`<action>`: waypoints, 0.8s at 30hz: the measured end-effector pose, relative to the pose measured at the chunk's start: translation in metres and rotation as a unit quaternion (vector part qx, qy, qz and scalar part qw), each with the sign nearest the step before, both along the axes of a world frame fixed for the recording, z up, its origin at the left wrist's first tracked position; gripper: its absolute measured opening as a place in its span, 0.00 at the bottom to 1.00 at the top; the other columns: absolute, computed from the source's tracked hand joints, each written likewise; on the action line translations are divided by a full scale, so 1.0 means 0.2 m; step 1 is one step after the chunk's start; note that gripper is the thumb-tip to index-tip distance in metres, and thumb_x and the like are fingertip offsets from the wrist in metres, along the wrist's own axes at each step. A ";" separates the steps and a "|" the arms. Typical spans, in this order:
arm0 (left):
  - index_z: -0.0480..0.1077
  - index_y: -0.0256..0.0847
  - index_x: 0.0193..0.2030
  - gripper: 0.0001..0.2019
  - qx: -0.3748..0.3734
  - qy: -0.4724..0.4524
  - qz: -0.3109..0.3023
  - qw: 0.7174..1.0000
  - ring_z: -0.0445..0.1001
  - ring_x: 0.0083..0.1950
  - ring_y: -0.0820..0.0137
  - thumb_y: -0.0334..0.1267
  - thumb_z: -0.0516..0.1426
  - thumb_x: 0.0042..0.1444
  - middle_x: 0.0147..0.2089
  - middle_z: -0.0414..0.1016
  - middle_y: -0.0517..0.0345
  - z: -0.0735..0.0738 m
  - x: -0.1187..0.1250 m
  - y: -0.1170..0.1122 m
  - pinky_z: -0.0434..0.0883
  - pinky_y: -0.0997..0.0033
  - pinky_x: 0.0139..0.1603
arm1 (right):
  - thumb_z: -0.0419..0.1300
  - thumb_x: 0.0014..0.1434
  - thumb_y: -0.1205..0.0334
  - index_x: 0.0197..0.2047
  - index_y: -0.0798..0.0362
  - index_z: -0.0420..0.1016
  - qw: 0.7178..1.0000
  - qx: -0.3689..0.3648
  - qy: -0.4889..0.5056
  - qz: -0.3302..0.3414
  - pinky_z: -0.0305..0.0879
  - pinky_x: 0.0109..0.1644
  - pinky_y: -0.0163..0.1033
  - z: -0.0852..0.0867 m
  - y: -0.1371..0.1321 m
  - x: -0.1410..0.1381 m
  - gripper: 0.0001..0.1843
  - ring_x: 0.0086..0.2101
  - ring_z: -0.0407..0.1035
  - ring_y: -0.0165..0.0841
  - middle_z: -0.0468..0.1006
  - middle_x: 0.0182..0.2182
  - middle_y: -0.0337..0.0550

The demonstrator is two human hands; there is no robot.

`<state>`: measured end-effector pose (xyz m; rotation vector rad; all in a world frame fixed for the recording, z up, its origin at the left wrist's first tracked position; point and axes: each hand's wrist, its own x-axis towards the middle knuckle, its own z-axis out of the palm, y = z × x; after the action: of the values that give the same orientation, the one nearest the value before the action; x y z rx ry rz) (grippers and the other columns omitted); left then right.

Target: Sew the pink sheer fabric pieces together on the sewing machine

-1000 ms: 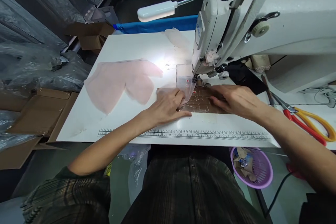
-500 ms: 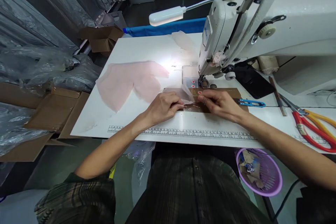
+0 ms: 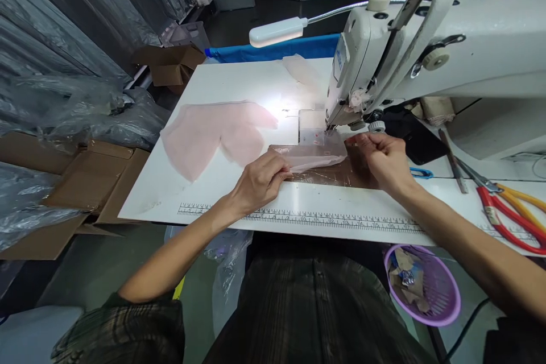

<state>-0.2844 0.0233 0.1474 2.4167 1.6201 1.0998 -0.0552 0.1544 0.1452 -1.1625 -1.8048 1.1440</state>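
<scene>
A strip of sheer pale pink fabric [image 3: 313, 159] lies folded lengthwise over a shiny brown tape-covered strip [image 3: 336, 175], in front of the sewing machine's needle area [image 3: 330, 128]. My left hand [image 3: 264, 177] pinches the fabric's left end, its knuckles up. My right hand [image 3: 384, 159] is closed beside the machine's presser foot, just past the fabric's right end. A reddish spot shows at its fingertips, but what they grip is hidden. Blue-handled thread snips [image 3: 421, 173] stick out from behind the right hand.
The white sewing machine [image 3: 426, 40] stands at right, a lamp [image 3: 277, 32] beside it. Pink cut fabric pieces [image 3: 200, 136] lie left on the white table [image 3: 157, 182]. Red-and-yellow scissors [image 3: 507, 205] and a dark phone [image 3: 420, 139] lie right. A purple basket [image 3: 443, 296] stands below.
My right hand has moved right and up, away from my left hand. The fabric now stretches further right along the brown strip. The view has shifted slightly.
</scene>
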 end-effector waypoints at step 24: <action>0.68 0.35 0.54 0.28 -0.110 0.141 0.037 0.983 0.70 0.43 0.62 0.61 0.54 0.64 0.48 0.71 0.47 0.02 0.09 0.19 0.70 0.65 0.37 | 0.59 0.59 0.60 0.38 0.54 0.76 0.992 -0.062 0.089 -0.063 0.49 0.26 0.38 0.13 0.11 0.20 0.07 0.21 0.53 0.27 0.62 0.19 0.36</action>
<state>-0.2665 0.0605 0.1522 2.4679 1.8129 0.5657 -0.0144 0.1767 0.1708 -1.1866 -1.5231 1.2587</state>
